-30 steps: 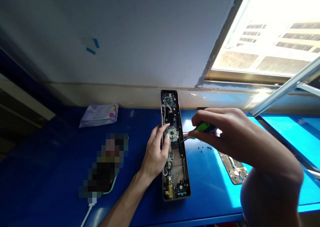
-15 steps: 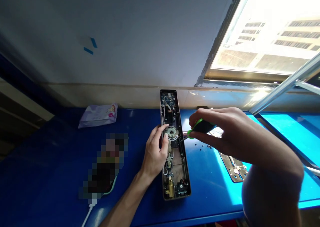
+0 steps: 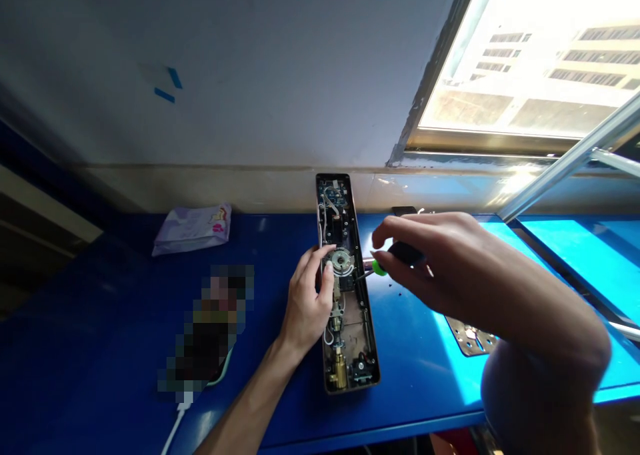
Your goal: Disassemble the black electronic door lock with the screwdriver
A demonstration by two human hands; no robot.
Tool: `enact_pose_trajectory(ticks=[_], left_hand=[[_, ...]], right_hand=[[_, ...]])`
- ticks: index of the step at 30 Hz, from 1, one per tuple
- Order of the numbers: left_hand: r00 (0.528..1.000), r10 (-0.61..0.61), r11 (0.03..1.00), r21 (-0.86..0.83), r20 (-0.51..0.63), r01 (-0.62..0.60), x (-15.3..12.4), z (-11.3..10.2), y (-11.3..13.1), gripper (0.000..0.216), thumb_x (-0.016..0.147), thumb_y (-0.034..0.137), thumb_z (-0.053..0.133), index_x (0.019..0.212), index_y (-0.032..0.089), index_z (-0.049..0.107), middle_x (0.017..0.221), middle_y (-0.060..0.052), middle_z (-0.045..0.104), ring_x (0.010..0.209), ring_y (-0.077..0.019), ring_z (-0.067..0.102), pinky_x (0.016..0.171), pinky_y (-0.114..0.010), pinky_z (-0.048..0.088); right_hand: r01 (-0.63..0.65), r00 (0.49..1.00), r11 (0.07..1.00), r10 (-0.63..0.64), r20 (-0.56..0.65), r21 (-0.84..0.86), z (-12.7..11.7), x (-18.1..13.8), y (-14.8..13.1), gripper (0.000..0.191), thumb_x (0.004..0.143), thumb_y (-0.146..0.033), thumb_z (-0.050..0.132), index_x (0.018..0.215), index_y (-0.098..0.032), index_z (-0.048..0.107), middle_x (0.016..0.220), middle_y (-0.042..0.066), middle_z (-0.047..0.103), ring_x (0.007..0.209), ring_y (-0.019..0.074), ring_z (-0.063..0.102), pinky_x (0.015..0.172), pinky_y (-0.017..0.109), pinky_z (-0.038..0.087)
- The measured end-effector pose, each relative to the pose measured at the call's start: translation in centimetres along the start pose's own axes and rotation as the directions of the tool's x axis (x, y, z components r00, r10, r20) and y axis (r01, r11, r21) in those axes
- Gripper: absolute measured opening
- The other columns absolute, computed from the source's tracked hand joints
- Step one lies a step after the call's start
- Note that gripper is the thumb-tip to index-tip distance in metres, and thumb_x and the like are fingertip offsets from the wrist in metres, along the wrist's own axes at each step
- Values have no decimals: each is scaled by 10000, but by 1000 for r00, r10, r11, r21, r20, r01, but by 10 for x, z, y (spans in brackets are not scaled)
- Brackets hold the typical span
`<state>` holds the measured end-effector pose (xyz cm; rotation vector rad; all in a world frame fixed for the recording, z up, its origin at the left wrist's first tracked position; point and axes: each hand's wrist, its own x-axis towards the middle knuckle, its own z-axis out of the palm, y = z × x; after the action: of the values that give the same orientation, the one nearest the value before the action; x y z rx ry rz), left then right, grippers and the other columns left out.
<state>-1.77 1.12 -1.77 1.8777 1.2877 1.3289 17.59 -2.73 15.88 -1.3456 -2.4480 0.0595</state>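
Observation:
A long opened lock body [image 3: 359, 321] lies lengthwise on the blue table [image 3: 115, 348], its wires, round metal gear [image 3: 341, 261] and brass parts exposed. My left hand [image 3: 306, 303] rests against its left edge, fingers curled onto the casing beside the gear. My right hand [image 3: 431, 258] is closed round a green-and-black screwdriver [image 3: 387, 261], whose tip points down-left into the casing just right of the gear.
A pixelated phone [image 3: 210, 328] with a white cable lies at the left. A tissue pack [image 3: 193, 228] sits near the wall. A metal plate [image 3: 470, 338] and several tiny screws [image 3: 403, 293] lie right of the lock. A window frame rises at the right.
My right hand has shifted slightly left and turned, so less of the green handle shows. The left hand keeps its hold on the casing.

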Motion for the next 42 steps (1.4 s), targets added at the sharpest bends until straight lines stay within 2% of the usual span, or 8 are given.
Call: enact_pose_trajectory(ticks=[5, 7, 11, 14, 17, 24, 32, 42], left_hand=[[1000, -6, 1000, -14, 7, 6, 0, -1, -1, 306, 1067, 247, 474, 1305, 227, 664, 1342, -89, 706, 1261, -233, 667, 1126, -401, 524], [1000, -17, 1000, -23, 11, 18, 1, -1, -2, 311, 1074, 257, 459, 1301, 225, 669, 1344, -91, 710, 1266, -234, 666, 1134, -403, 516], [1000, -28, 999, -40, -2, 28, 2, -2, -3, 320, 1079, 260, 444, 1300, 221, 671, 1331, -88, 724, 1258, -232, 674, 1139, -401, 515], [999, -31, 999, -44, -10, 30, 3, -2, -4, 327, 1082, 260, 437, 1309, 220, 669, 1337, -86, 726, 1265, -232, 675, 1144, -406, 517], [999, -31, 998, -50, -6, 31, 3, -3, -4, 328, 1081, 255, 435, 1312, 223, 665, 1345, -85, 727, 1271, -233, 676, 1150, -412, 516], [999, -46, 998, -51, 7, 47, 3, -4, -1, 332, 1076, 246, 433, 1306, 204, 669, 1339, -96, 727, 1261, -228, 679, 1142, -393, 522], [997, -70, 996, -51, 18, 71, 2, -5, -1, 337, 1086, 262, 430, 1321, 212, 666, 1363, -80, 731, 1280, -222, 677, 1156, -394, 510], [998, -58, 997, -52, 14, 59, 4, -5, -1, 322, 1076, 255, 448, 1293, 218, 682, 1323, -76, 750, 1242, -228, 699, 1137, -396, 532]], right_hand=[[138, 983, 983, -151, 103, 122, -4, -7, -6, 289, 978, -126, 552, 1206, -236, 692, 1039, 58, 729, 791, 162, 656, 598, 302, 388], [108, 990, 989, -117, 80, 105, -3, -3, -6, 146, 1006, -219, 607, 1049, -228, 746, 910, 33, 733, 706, 145, 634, 575, 305, 371], [34, 998, 999, -32, -45, 40, 2, 7, 1, 344, 1065, -336, 573, 801, -190, 738, 671, -1, 675, 571, 116, 570, 558, 303, 365], [123, 992, 988, -120, -36, 94, 2, 9, 5, 238, 1047, -221, 545, 1160, -218, 755, 935, 20, 762, 736, 131, 668, 636, 282, 441], [193, 981, 973, -192, -18, 125, 0, 7, 5, 495, 927, -139, 597, 1415, -219, 632, 1147, 56, 735, 893, 164, 681, 701, 285, 494], [88, 992, 993, -80, -97, 78, 5, 15, 5, 325, 1065, -384, 582, 1002, -147, 796, 773, 41, 753, 631, 136, 659, 582, 289, 442], [182, 980, 970, -165, -113, 163, 4, 11, 11, 472, 901, -145, 597, 1369, -154, 653, 1119, 79, 763, 815, 151, 689, 667, 276, 503], [120, 991, 985, -112, -72, 121, 3, 13, 15, 205, 1055, -331, 604, 1099, -177, 733, 871, 19, 771, 690, 118, 680, 615, 261, 462]])
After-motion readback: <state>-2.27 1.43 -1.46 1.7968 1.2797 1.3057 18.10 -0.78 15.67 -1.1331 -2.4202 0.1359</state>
